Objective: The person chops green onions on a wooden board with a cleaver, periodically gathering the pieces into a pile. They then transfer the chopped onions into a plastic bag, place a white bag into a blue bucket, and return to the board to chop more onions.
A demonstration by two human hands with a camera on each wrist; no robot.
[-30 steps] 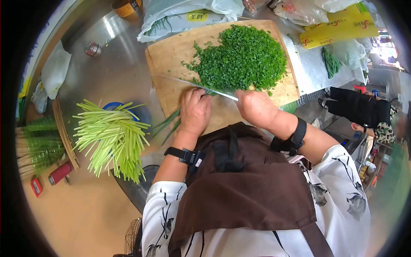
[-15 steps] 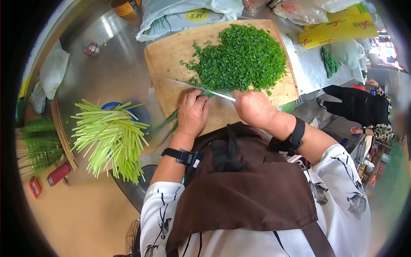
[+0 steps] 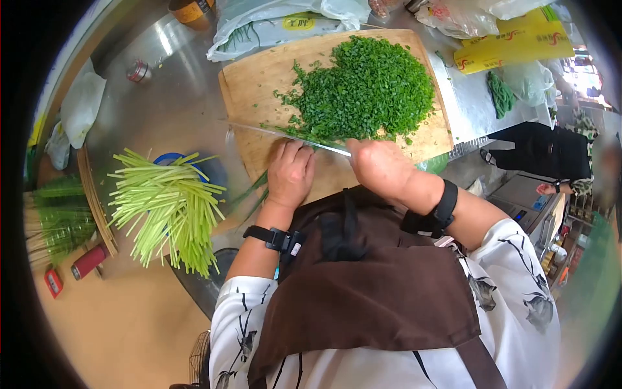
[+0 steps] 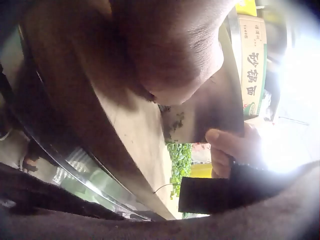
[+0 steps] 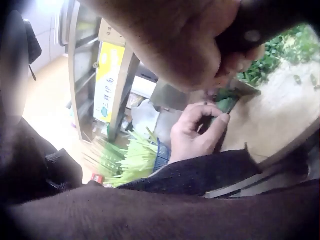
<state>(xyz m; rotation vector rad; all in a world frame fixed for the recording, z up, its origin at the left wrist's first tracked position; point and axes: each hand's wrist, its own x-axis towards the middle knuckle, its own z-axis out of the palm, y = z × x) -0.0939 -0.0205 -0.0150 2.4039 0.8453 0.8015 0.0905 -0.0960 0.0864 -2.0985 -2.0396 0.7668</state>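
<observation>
My right hand (image 3: 383, 167) grips the dark handle (image 5: 250, 32) of a broad-bladed kitchen knife (image 3: 285, 135). Its blade slants across the near part of the wooden cutting board (image 3: 243, 84). Just left of the handle, my left hand (image 3: 289, 174) holds a bunch of scallions (image 3: 251, 190) against the board, fingers bent close to the blade. Long green ends trail out past the left wrist. In the right wrist view, thumb and fingers of the left hand pinch the greens (image 5: 226, 104). Beyond the blade lies a big heap of finely chopped scallions (image 3: 369, 84).
Pale green stalks (image 3: 168, 214) stand in a blue basket (image 3: 170, 159) left of the board. Behind it lies a plastic bag (image 3: 285, 26) of greens; yellow packaging (image 3: 515, 45) sits at back right. A person in black trousers (image 3: 538, 149) stands at far right.
Knife and right hand have shifted slightly left and nearer the body. The left hand has slid a little left along the scallions. Fresh cut bits show behind the blade. The background person has moved.
</observation>
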